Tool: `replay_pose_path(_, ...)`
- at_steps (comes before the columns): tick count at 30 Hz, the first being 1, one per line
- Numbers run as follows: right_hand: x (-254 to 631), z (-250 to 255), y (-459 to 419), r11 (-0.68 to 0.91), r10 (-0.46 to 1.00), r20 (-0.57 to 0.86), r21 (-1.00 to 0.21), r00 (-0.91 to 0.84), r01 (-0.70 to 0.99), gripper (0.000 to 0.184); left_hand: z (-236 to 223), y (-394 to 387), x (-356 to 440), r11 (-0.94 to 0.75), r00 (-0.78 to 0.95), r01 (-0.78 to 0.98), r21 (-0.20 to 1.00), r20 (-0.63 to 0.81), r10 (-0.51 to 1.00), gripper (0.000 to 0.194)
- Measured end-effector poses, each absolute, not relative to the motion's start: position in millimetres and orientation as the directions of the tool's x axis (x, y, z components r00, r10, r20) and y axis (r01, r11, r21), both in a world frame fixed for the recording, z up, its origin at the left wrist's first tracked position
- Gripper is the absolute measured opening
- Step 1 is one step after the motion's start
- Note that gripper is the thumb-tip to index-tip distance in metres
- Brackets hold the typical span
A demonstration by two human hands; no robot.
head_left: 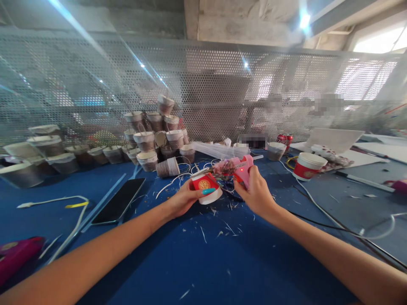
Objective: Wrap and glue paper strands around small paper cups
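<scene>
Held in my left hand (184, 198) is a red and white paper cup (211, 195) with a gold emblem, tipped over so its white end points down toward me. My left thumb, with a long turquoise nail, lies along its side. My right hand (258, 192) is wrapped round a pink hot glue gun (244, 168) with a small red light. The glue gun's messy front end (224, 167) points left and is close to the cup's far edge; whether it touches cannot be made out. White strings lie on the table just behind the cup.
Stacked brown-wrapped cups (144, 142) stand at the back left. A phone (119, 201) lies on the blue table (203, 262). To the right are another red and white cup (309, 166), a red can (285, 140) and cables (321, 207). A perforated metal screen (216, 84) closes off the back.
</scene>
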State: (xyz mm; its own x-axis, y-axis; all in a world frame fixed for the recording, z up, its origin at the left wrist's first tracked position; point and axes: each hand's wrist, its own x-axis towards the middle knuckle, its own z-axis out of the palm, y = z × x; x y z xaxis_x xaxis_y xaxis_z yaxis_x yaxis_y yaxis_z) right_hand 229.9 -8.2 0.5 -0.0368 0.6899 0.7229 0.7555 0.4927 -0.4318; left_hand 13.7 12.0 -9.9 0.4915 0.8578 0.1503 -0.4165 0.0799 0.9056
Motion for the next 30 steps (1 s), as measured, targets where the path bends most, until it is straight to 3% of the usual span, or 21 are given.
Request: replay_pose_path(30, 233.3, 1.0, -5.4, 0.457, 0.663, 0.749, -0.388, -0.015, 0.8, 0.021, -8.8, 11.4, 12.2, 0.13, 0.508, -0.417, 0.9, 0.112, 0.854, 0.048)
